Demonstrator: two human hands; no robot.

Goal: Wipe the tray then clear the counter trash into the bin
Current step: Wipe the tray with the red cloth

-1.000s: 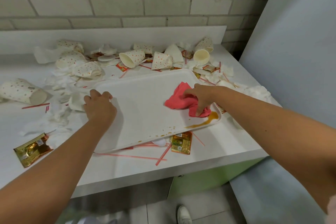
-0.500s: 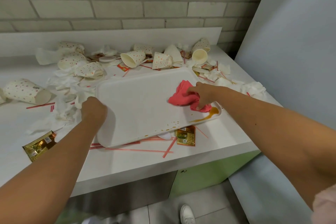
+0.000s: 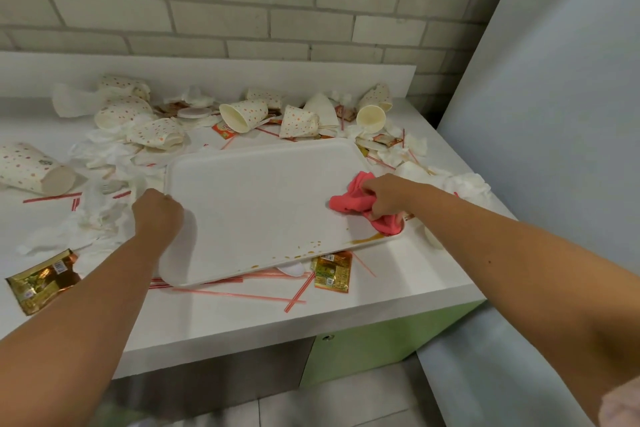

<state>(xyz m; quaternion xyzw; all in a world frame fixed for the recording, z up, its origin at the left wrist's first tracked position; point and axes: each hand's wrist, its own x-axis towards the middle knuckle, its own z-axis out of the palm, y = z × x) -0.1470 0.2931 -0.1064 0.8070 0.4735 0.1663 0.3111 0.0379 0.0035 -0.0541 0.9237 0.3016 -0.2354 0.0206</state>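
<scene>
We are gripping the left rim of the white tray (image 3: pixel 256 191) with our left hand (image 3: pixel 157 211), fingers curled over its edge. Our right hand (image 3: pixel 388 199) is clutching a bunched red cloth (image 3: pixel 349 201) and pressing it onto the tray's near right corner, just beside a brown sauce smear (image 3: pixel 367 238) that is trailing off in drops along the near rim. The tray is lying on the white tabletop (image 3: pixel 398 274), partly on top of red straws (image 3: pixel 228 295) and a yellow sachet (image 3: pixel 331 270). Behind and to the left of it, spotted paper cups (image 3: pixel 242 114) are lying tipped over among crumpled napkins (image 3: pixel 104 218). A gold wrapper (image 3: pixel 41 281) is sitting beside our left forearm.
</scene>
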